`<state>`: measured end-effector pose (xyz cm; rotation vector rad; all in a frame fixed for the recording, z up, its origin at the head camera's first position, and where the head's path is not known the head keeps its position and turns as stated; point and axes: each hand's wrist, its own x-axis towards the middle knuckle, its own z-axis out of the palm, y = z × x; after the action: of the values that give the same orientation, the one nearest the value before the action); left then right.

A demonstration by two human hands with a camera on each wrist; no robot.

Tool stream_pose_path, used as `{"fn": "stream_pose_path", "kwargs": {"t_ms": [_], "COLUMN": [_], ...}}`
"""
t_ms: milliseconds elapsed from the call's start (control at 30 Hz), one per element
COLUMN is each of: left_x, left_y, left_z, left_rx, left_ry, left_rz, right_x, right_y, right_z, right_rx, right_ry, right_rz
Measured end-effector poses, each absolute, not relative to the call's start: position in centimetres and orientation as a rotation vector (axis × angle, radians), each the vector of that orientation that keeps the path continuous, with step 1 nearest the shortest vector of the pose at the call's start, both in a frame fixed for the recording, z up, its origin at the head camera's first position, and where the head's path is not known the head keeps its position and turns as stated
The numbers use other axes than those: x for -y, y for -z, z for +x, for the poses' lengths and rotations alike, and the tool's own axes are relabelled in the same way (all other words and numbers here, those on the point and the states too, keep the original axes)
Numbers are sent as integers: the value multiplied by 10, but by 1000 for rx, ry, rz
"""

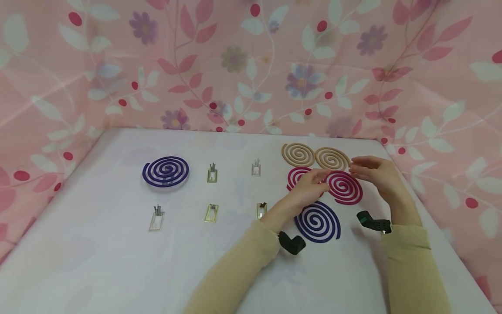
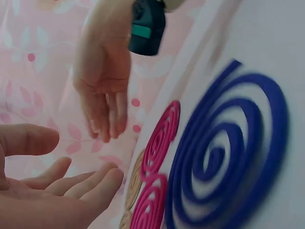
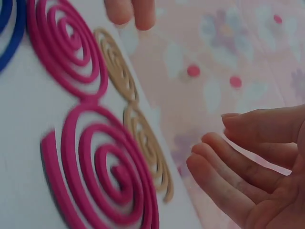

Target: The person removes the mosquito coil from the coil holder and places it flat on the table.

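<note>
My left hand [image 1: 303,192] hovers over the pair of pink mosquito coils, partly covering the left pink coil [image 1: 296,173]. Its fingers are loosely bent and hold nothing. Beside the right pink coil [image 1: 342,186], my right hand [image 1: 374,174] is raised with relaxed fingers, also holding nothing. In the left wrist view, a gap separates the left thumb and fingers. A dark blue coil [image 1: 315,221] lies flat below the left hand. Two tan coils [image 1: 299,154] lie side by side behind the pink ones.
Another dark blue coil [image 1: 167,168] sits at the left, with a shadow under it. Several small metal coil stands with upright prongs, such as the near-left stand [image 1: 157,220] and the gold stand [image 1: 212,175], are spread across the white table [image 1: 117,270]. A floral curtain [image 1: 243,65] hangs behind.
</note>
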<state>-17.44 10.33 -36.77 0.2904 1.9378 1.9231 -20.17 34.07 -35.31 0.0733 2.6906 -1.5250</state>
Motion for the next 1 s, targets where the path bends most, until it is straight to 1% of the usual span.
{"fn": "stream_pose_path", "kwargs": {"t_ms": [100, 200, 367, 533, 667, 800, 900, 1000], "left_x": [-71, -28, 55, 147, 215, 269, 298, 314], "left_y": [366, 367, 359, 354, 358, 369, 377, 382], "left_z": [-172, -170, -161, -152, -148, -145, -145, -144], "left_rx": [-1967, -1980, -2054, -2175, -2302, -2278, -2262, -2272], "left_ry": [-1879, -1873, -1882, -1901, -1912, -2112, -2277, -2329], "left_rz": [413, 442, 409, 346, 242, 107, -77, -285], "right_x": [-317, -284, -227, -178, -140, -97, -63, -30], "right_y": [345, 336, 329, 330, 329, 327, 329, 332], "right_z": [-199, -195, -182, -176, -176, -178, -180, -185], "right_rx": [-2725, -2725, -2628, -2427, -2267, -2118, -2010, -1953], "right_ry": [1533, 1544, 1716, 1998, 2135, 2226, 2278, 2294], "right_rz": [12, -49, -188, -242, -246, -257, -273, -250]}}
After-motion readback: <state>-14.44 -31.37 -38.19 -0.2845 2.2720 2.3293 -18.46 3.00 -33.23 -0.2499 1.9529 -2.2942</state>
